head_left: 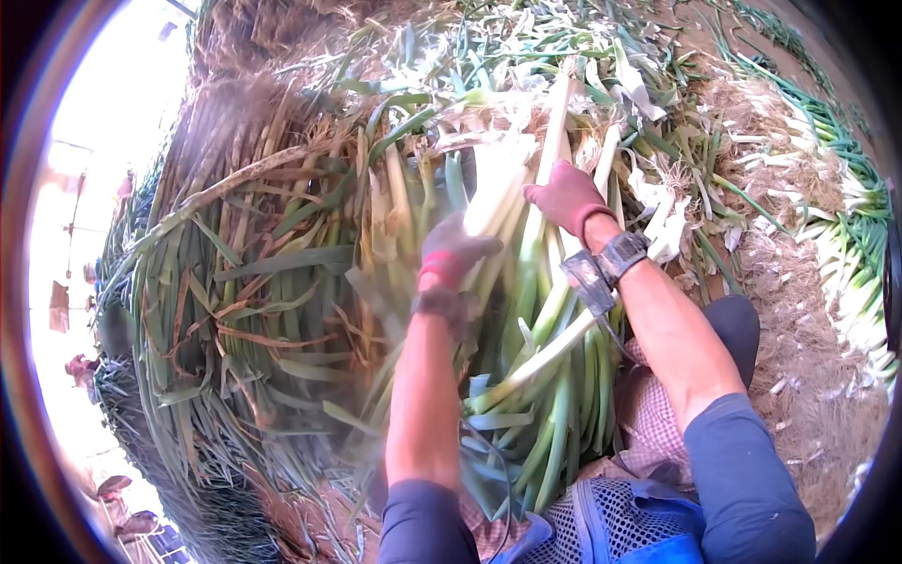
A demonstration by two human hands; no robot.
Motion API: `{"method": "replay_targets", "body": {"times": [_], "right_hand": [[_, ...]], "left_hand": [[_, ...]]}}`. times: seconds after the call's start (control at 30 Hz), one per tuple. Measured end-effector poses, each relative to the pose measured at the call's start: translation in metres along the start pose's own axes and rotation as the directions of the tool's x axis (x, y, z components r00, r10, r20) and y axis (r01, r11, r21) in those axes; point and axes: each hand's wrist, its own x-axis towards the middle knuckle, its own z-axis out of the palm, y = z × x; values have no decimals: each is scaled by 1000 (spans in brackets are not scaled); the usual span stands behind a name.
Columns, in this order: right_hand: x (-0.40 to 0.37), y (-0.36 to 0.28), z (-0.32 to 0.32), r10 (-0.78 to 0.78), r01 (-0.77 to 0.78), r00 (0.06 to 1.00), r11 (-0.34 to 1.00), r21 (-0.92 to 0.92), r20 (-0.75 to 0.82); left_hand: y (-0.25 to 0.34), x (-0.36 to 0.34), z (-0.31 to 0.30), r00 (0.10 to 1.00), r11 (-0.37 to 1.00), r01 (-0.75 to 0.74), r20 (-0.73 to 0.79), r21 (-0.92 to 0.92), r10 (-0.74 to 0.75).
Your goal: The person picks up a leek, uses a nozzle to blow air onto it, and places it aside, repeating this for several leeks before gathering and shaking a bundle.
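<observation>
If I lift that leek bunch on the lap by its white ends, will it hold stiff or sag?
Probably sags: the leek bunch has long green leaves that curve and splay. The white shafts under the right hand look straight, so likely stiffer. Loose stalks may slide apart; nothing visibly ties them.

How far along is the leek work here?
Done: clean white leeks lie at right, with husk litter beside them. In hand: the left hand, blurred, and the right hand are on the lap bundle. Left: the big unpeeled heap with dry leaves.
</observation>
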Motion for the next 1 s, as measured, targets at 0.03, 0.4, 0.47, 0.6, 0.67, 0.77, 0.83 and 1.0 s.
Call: {"method": "replay_targets", "body": {"times": [0.03, 0.4, 0.47, 0.6, 0.67, 0.77, 0.83, 1.0], "right_hand": [[1, -9, 6, -1, 1, 1000, 1000, -3, 2], [6, -22, 58, 150, -129, 986, 962, 240, -72], [8, -21, 54, 70, -71, 997, 993, 98, 12], [24, 1, 80, 8, -21, 999, 893, 450, 31], [31, 0, 94, 8, -44, 997, 884, 466, 78], [33, 1, 111, 69, -108, 993, 870, 482, 98], [56, 23, 128, -102, -58, 976, 734, 676, 195], [48, 30, 123, -455, 310, 885, 739, 598, 103]], "left_hand": [[-4, 3, -2, 1000, 1000, 2, -1, -3, -2], [-13, -11, -52, 999, 954, 40, 24, -297, -34], [-1, -26, -67, 998, 913, 67, 26, -402, -62], [-10, -21, -68, 997, 892, 75, 16, -445, -77], [-18, -14, -64, 998, 887, 65, 45, -456, -50], [-24, -11, -60, 997, 885, 71, 41, -460, -59], [-32, -4, -55, 997, 902, 68, 57, -427, -48], [-31, -1, -46, 985, 834, 37, 162, -551, 64]]}}
